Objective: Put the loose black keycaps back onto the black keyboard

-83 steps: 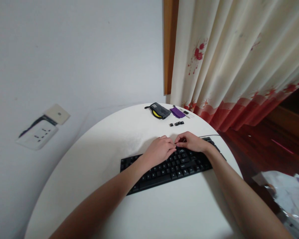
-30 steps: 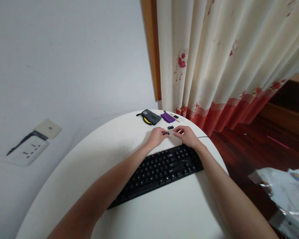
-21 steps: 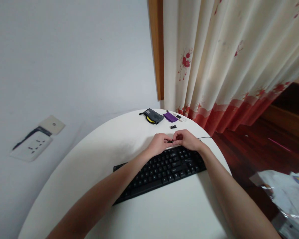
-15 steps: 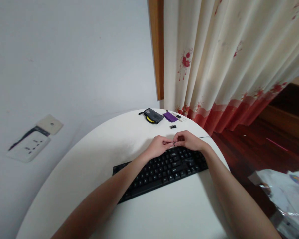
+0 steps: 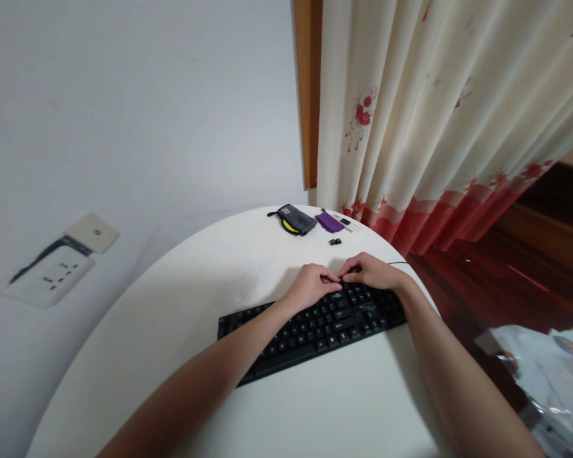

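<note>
A black keyboard (image 5: 310,331) lies slantwise on the white table under my forearms. Along its far edge, my left hand (image 5: 312,285) has thumb and fingers drawn together in a pinch, fingertips at the top row. Facing it, my right hand (image 5: 367,272) is pinched too, and the tips of both hands nearly meet. A tiny dark piece seems to be between the fingertips, too small to name. Just beyond the hands sit a couple of small black pieces like keycaps (image 5: 335,242). My left forearm covers part of the keyboard's left side.
Toward the back of the white table (image 5: 172,305) lie a dark grey zip pouch (image 5: 297,218) with yellow inside, a purple cloth (image 5: 329,222) and a thin brush-like tool (image 5: 344,222). A cable (image 5: 397,263) runs off right. Wall and curtain (image 5: 386,127) stand behind.
Both hands have lowered slightly toward the keyboard's top row, and their fingertips now rest at its far edge. The view has shifted a little.
</note>
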Demonstrator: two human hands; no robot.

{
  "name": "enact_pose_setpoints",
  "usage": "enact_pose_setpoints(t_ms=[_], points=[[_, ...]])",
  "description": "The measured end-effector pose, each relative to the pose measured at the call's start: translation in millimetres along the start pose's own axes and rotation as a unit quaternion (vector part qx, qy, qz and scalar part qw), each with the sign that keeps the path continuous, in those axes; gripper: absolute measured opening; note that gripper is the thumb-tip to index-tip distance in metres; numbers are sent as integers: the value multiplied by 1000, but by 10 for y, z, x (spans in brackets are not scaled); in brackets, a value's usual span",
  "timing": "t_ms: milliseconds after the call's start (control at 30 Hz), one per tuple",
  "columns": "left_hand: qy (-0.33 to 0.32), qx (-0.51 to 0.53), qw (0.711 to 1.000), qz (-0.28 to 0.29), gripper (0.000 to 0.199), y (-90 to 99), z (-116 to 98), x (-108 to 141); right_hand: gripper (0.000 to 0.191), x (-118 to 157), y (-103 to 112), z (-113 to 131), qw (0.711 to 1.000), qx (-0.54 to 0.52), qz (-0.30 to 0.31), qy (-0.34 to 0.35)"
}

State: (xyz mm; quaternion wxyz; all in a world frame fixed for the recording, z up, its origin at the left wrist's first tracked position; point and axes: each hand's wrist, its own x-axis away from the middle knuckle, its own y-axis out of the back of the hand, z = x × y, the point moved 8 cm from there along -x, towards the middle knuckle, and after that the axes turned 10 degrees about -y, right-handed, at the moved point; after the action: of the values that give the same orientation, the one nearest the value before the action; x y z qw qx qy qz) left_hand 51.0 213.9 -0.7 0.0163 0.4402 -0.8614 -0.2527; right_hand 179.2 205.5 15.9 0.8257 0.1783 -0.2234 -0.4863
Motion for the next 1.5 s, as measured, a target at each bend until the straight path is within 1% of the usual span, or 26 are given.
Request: enact_pose_setpoints(t_ms=[100,233,333,400,500,600,667,800,900,1033,1167,1233,1300,1400,1467,1500], points=[[-16,-48,999,-7,12,-9,-63,19,24,8,-1,0,1000,-2,3,-8],[-65,-149,987,-5,9,-20,-222,37,21,7,-17,-1,1000,2,2,-8],[-79,-180,980,-3,8,-29,-272,46,20,3,-26,-12,1000,14,-4,-16],[-85,-174,981,-1,9,-31,-275,49,20,5,-28,-15,1000,19,-7,-24],[-105,-137,985,13,8,-37,-284,49,20,11,-28,-8,999,25,-9,-29],[-112,-105,988,26,16,-31,-280,42,19,11,-27,-10,999,26,-10,-29],[-98,-93,991,24,17,-20,-242,36,18,5,-29,-19,999,23,-9,-29],[-49,-67,997,-2,15,-7,-103,33,18,-1,-25,-39,999,15,-9,-32],[-39,-54,998,-15,13,-13,-54,39,17,4,-42,-17,1000,4,3,-26],[-69,-76,995,-16,8,-8,-129,40,15,11,-57,-9,999,1,6,-32],[-107,-123,987,6,7,2,-282,51,17,6,-57,-50,999,2,4,-48],[-124,-140,982,18,8,8,-351,62,19,-2,-54,-46,999,4,6,-37],[-129,-150,980,19,10,15,-377,67,21,-14,-44,-35,1000,13,-2,-22],[-105,-149,983,8,10,14,-298,55,19,-38,-37,-57,1000,10,-14,-25],[-73,-136,988,2,7,-6,-182,42,18,-50,-37,-82,999,2,-20,-35],[-55,-126,990,-1,9,-14,-116,37,19,-52,-35,-93,999,1,-23,-38]])
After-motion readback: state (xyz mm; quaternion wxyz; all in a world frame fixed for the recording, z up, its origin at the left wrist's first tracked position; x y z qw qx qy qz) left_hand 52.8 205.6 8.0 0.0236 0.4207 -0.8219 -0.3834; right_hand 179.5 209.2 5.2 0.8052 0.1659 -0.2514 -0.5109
